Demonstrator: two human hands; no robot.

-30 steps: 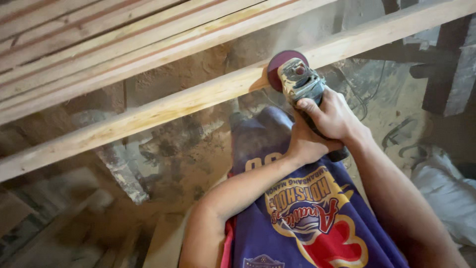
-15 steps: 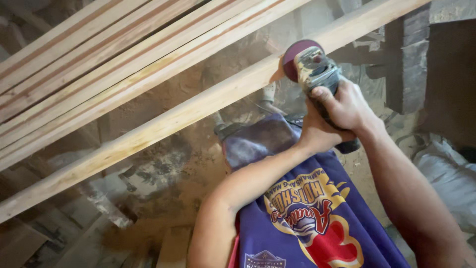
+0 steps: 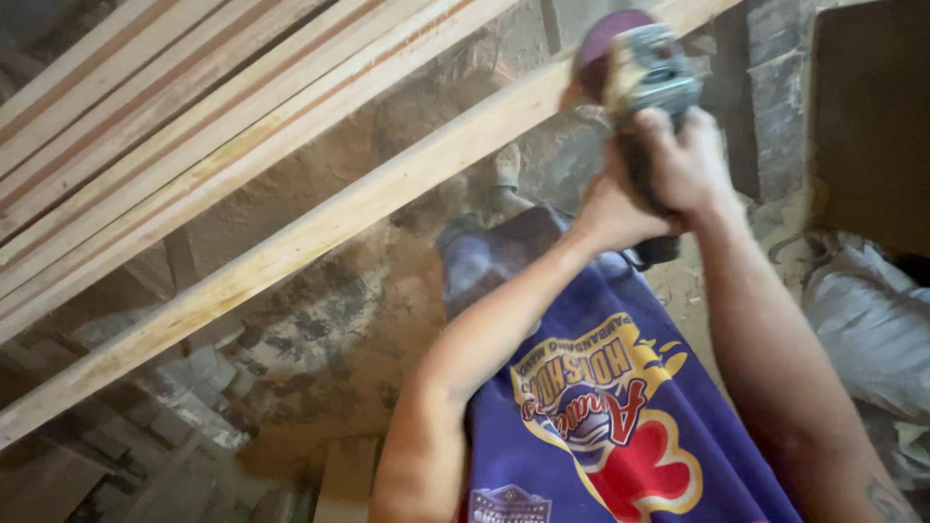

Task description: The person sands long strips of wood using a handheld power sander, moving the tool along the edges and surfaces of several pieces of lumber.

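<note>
Both hands grip the grinder [image 3: 644, 73]: right hand [image 3: 690, 160] fingers wrapped around its body, left hand [image 3: 610, 208] closed beneath, disc touching the long plank [image 3: 320, 232]

1. The grinder [image 3: 644, 73] is motion-blurred; its disc [image 3: 596, 44] is cut by the top edge, and contact with the beam [image 3: 320, 228] cannot be told.
2. The right hand [image 3: 683, 160] hides the grinder's body, and the left hand [image 3: 605, 213] is partly behind it.
3. The stacked boards [image 3: 145, 116] run off the frame's left and top.
4. The floor rubble [image 3: 194, 387] is too blurred to identify.
</note>
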